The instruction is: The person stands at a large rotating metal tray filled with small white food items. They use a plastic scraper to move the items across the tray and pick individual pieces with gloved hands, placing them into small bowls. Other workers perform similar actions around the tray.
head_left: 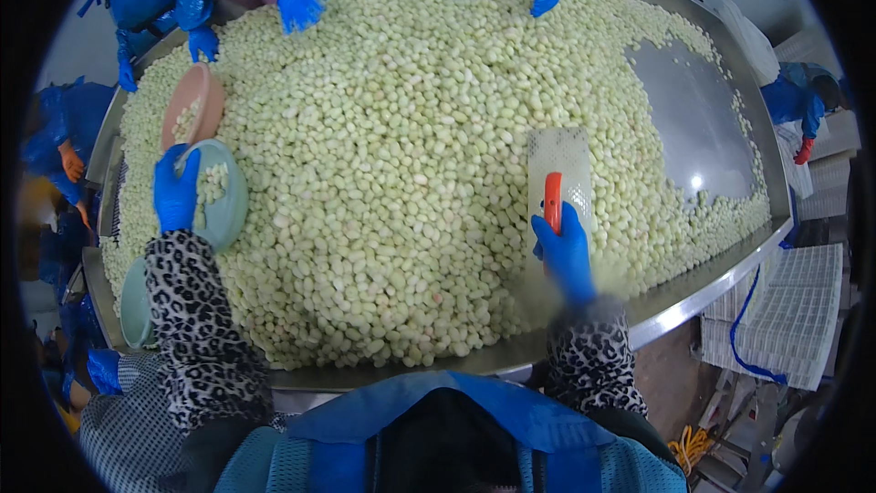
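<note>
My left hand [175,193], in a blue glove, grips the near-left rim of a light green plastic bowl [235,202]. The bowl is tilted on the heap and has some pale oval pieces in it. My right hand [569,250], gloved in blue too, holds the orange-red handle of a flat rectangular trowel [558,147]. Its long blade, dotted with small marks or holes, lies over the heap. Under both hands spreads a thick layer of small pale green oval fruits or beans [383,171]; which they are I cannot tell.
A pink bowl [209,106] touches the green one; another green bowl [134,305] stands lower left. Co-workers' blue-gloved hands [300,5] reach over the far side. The metal table [698,116] has a raised rim. White plastic crates [787,308] stand right; an orange cord [690,446] lies below.
</note>
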Demonstrator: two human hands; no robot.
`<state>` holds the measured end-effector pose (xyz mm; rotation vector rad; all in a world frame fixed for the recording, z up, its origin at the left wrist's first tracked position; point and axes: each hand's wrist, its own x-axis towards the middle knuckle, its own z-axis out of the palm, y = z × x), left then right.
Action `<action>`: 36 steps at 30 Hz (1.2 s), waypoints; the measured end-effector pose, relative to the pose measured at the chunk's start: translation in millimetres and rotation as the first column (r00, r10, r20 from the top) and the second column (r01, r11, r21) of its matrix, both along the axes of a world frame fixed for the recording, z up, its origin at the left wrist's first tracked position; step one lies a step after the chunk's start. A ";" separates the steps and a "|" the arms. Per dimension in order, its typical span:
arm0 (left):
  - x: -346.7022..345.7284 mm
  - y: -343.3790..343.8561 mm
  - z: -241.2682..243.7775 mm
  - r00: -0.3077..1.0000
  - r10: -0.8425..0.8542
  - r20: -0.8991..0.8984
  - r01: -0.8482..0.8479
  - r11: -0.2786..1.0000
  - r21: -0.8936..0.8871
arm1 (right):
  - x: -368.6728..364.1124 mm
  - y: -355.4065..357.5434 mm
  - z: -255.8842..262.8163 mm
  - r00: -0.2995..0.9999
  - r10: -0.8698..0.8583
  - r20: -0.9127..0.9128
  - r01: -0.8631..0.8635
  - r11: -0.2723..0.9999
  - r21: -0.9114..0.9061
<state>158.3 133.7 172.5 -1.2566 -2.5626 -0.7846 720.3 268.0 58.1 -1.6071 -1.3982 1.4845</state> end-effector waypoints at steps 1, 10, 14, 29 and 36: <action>22.0 -5.8 16.9 0.981 0.025 -0.190 -0.044 0.994 -0.096 | 3.9 -1.5 0.3 0.999 -0.014 0.043 0.013 0.999 0.032; 162.5 -34.0 -58.8 0.710 -0.164 0.685 0.208 0.978 0.018 | 34.8 14.0 3.8 0.982 -0.052 0.179 0.036 0.995 0.091; 239.3 -20.5 -79.1 0.534 -0.239 0.811 0.474 0.879 -0.053 | 26.6 8.4 0.8 0.979 -0.020 0.201 0.003 0.997 0.082; 385.6 75.9 -195.3 0.563 -0.792 0.236 0.766 0.393 -0.508 | 29.1 12.4 -4.5 0.995 -0.040 0.094 0.037 0.999 0.037; 364.1 65.7 -152.5 0.415 -0.791 0.449 0.904 0.301 -0.304 | 21.6 17.7 -25.8 0.944 0.137 0.299 -0.167 0.983 0.077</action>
